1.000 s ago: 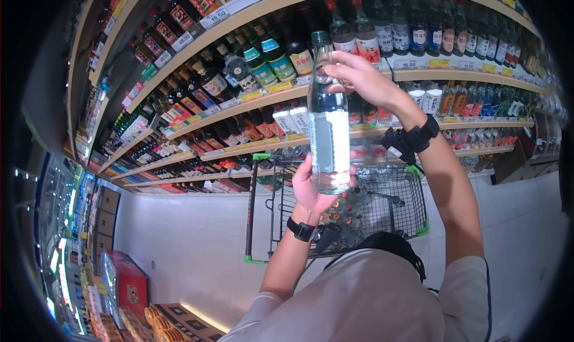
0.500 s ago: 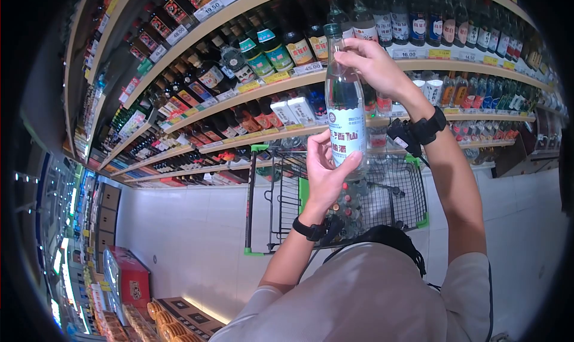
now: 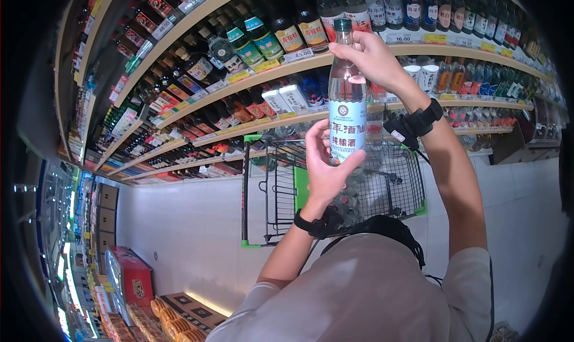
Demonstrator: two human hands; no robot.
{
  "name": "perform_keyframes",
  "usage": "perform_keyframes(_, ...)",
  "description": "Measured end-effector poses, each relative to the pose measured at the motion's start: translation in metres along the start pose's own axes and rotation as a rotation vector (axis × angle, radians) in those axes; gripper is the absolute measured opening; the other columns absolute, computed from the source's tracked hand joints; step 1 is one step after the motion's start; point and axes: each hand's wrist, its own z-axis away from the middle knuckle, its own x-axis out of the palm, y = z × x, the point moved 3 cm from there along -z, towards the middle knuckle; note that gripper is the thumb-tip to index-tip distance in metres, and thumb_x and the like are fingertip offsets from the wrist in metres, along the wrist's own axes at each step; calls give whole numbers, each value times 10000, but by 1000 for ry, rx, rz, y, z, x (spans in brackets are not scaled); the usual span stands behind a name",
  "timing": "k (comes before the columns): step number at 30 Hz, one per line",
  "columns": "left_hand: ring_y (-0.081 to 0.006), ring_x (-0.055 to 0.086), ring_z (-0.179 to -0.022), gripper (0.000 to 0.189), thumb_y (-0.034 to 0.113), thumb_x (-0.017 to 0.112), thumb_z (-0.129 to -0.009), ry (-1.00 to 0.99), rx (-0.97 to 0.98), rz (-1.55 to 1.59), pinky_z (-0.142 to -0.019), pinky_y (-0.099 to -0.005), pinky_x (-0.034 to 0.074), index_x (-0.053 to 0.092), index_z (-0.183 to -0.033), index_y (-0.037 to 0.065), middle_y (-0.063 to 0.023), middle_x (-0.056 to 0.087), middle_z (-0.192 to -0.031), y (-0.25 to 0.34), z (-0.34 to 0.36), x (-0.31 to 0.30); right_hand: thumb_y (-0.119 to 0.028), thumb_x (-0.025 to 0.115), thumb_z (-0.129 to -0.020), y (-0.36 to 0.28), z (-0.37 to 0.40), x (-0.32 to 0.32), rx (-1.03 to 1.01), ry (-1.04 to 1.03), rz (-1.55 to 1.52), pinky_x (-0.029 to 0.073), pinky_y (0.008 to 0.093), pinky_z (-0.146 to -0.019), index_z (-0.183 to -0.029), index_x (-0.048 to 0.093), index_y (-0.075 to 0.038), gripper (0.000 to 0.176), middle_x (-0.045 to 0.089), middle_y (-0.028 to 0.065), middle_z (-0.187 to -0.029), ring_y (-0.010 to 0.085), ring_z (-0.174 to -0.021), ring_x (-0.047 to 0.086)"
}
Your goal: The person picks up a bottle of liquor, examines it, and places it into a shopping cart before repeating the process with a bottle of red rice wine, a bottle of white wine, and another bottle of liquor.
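A clear glass liquor bottle (image 3: 347,117) with a dark green cap and a pale blue label stands upright between my hands, in front of the shelves. My right hand (image 3: 372,61) is closed around its neck, just under the cap. Lower down, my left hand (image 3: 327,162) cups the bottom part, thumb across the front and fingers behind the left side. The label with large characters faces me. Below the bottle is a shopping cart (image 3: 287,186) with black wire sides and green corners; several bottles (image 3: 348,203) lie inside it, partly hidden by my left arm.
Curved-looking shelves (image 3: 287,67) full of bottles and price tags run across the top and left. Pale floor tiles (image 3: 185,228) spread below. A red box (image 3: 130,276) and a display of packaged food (image 3: 173,321) stand at lower left.
The bottle has turned so its label faces me more fully, and it has shifted slightly right. Both hands stay on it. The view has moved a little against the shelves.
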Motion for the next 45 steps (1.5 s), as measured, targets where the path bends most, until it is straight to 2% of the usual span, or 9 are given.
perform_keyframes(2,-184,587,-1113,757,84,777,-812,-88,-14,77,-942,-317,493,323,-1413,4,-137,522,-1261,-4,-2,-6,-325,677,-922,2,2,1,37,23,-124,464,215,-478,-928,612,24,355,667,61,-753,90,-613,639)
perform_keyframes(5,-198,572,-1155,791,96,777,-817,-161,-106,250,-981,-330,473,297,-1440,2,-156,503,-1319,-12,-3,-12,-326,671,-927,6,1,1,37,-8,-239,445,196,-474,-892,615,4,337,664,54,-773,81,-613,629)
perform_keyframes(9,-201,575,-1174,796,60,757,-831,-208,-216,320,-1013,-330,458,285,-1466,-18,-158,539,-1319,-17,1,-12,-349,679,-920,19,-1,-1,44,-41,-126,485,225,-559,-932,615,-12,344,665,44,-825,79,-679,626)
perform_keyframes(15,-198,592,-1155,683,74,778,-802,-251,-265,241,-1019,-350,452,427,-1370,-70,-131,594,-1264,-18,8,-8,-308,654,-946,37,7,2,94,-84,-29,513,233,-675,-1034,591,-26,302,666,38,-893,75,-751,627)
perform_keyframes(19,-172,598,-1135,757,-27,774,-781,-221,-295,245,-989,-326,490,369,-1419,-65,-136,576,-1273,-35,15,-10,-323,638,-954,53,15,-3,317,-156,-75,559,281,-738,-1111,556,-37,337,644,17,-897,92,-791,616)
perform_keyframes(25,-172,613,-1104,780,-41,769,-765,-210,-332,124,-967,-325,503,361,-1430,-62,-112,593,-1244,-56,35,-11,-376,648,-946,63,40,-5,312,-164,-84,497,230,-654,-1009,598,-46,340,627,36,-862,83,-743,605)
perform_keyframes(30,-173,617,-1090,817,-27,779,-741,-246,-461,27,-937,-324,520,359,-1442,-38,-107,599,-1235,-91,63,-17,-398,693,-914,104,73,-19,451,-262,59,380,168,-440,-935,612,-16,392,583,-14,-616,40,-486,537)
perform_keyframes(41,-206,551,-1224,862,-27,798,-746,-306,-563,10,-1040,-367,440,313,-1457,-3,-116,552,-1329,-132,79,-6,-456,643,-928,131,113,-26,397,-199,-98,347,212,-498,-768,613,-59,429,508,-51,-620,24,-552,444)
perform_keyframes(45,-162,563,-1186,700,5,769,-806,-342,-503,-181,-1006,-325,452,412,-1408,0,-83,602,-1259,-147,83,-20,-409,669,-915,157,126,-15,352,-30,43,382,248,-543,-768,614,-28,412,505,-39,-633,50,-598,459)
